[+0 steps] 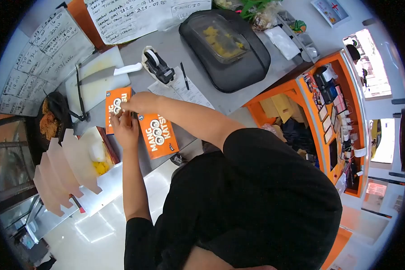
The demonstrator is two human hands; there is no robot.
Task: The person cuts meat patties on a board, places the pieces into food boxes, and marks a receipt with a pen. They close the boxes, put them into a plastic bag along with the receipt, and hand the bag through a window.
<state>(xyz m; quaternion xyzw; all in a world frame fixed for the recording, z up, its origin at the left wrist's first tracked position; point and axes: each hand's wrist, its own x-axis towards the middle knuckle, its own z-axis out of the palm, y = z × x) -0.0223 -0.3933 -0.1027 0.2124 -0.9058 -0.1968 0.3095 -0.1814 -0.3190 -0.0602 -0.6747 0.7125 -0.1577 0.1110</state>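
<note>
My left hand (125,128) rests on the near end of an orange printed box (114,100), its fingers bent against the lid. From the right, my right hand (141,102) reaches over the same box with its fingers drawn together at the lid. Whatever lies between those fingertips is too small to make out. A second orange box (156,137) with the same print lies just right of my hands, closed. Beyond them stands a black tape dispenser (158,65), with a black pen (184,75) and a written paper (191,95) beside it.
A white-handled knife (128,69) lies across a cutting board (96,67). At left, a dark pan (66,114) holds fried cutlet and tongs. Below it an open box (104,135) contains rice and yellow pieces. A black lidded container (229,74) sits at the back.
</note>
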